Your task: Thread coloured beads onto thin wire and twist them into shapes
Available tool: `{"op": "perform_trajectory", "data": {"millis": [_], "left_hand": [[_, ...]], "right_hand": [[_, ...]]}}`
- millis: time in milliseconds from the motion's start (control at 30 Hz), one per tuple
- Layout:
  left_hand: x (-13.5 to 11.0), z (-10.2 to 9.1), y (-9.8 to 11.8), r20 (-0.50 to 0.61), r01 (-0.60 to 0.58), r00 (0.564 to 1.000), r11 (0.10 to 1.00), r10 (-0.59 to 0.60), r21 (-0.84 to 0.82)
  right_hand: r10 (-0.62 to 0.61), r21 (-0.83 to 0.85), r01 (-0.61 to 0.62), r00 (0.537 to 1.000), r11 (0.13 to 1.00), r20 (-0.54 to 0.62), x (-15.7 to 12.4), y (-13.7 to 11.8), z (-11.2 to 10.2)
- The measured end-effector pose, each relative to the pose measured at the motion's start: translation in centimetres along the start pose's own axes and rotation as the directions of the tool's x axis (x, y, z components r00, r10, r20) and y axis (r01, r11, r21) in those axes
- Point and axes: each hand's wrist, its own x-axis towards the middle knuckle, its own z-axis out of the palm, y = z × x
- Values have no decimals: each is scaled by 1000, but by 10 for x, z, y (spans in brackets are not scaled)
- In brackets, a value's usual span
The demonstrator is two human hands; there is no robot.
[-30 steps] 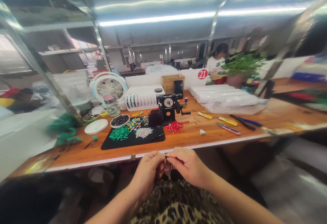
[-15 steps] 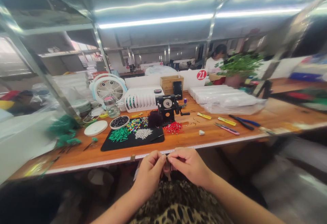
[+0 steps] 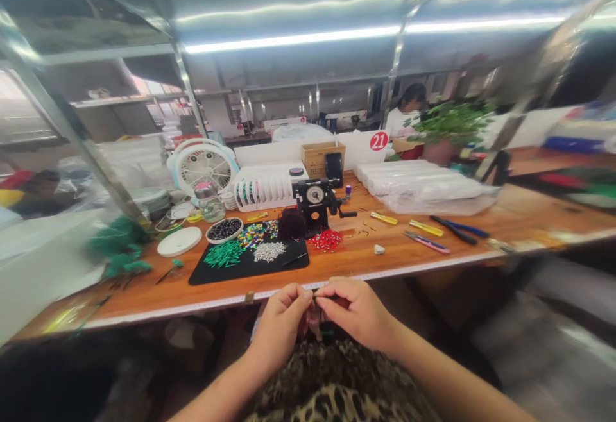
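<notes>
Barely shifted, left hand and right hand pinch small dark piece at near table edge; seemingly fine fingertip assembly, needing steady grip.

Thin dark piece, level, mid-air

The table is orange-brown wood with a smooth, slightly glossy varnish. Near its front edge a matt black, cloth-like mat carries glossy beads. By the back edge stand a dull cardboard box and clear, shiny plastic bags. The frame posts are bright metal. The small piece pinched between the left hand and right hand is too small to tell its material.
</notes>
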Motion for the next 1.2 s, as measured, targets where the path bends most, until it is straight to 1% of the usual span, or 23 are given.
{"op": "perform_trajectory", "data": {"millis": [200,300,400,467,600,733,833,1000,1067,1200], "left_hand": [[1,3,0,27,-7,1000,1000,7,-20],[1,2,1,6,-11,1000,1000,11,-19],[0,0,2,-12,-29,999,999,29,12],[0,0,2,-4,-22,1000,1000,23,20],[3,1,1,23,20,1000,999,-19,-45],[3,2,1,26,47,999,995,-45,-93],[2,3,2,21,36,999,998,-35,-55],[2,2,3,-7,28,1000,1000,-28,5],[1,1,4,-12,16,1000,1000,-16,15],[1,-1,4,15,-6,1000,1000,5,26]], "right_hand": [[-72,-77,71,997,995,-11,1,-1,2],[-87,-92,85,996,992,-17,1,0,0],[-75,-61,74,997,995,-16,0,0,-2],[-60,-54,59,998,997,-15,0,0,-3],[-43,-69,44,999,997,12,1,0,-2],[-41,-53,43,999,998,32,1,-2,-2],[-34,-31,35,999,999,20,2,-4,-3],[12,56,-14,1000,998,19,5,-5,-3],[11,55,-12,1000,998,17,6,-5,-3],[-7,52,5,999,999,35,5,-7,-5]]}}
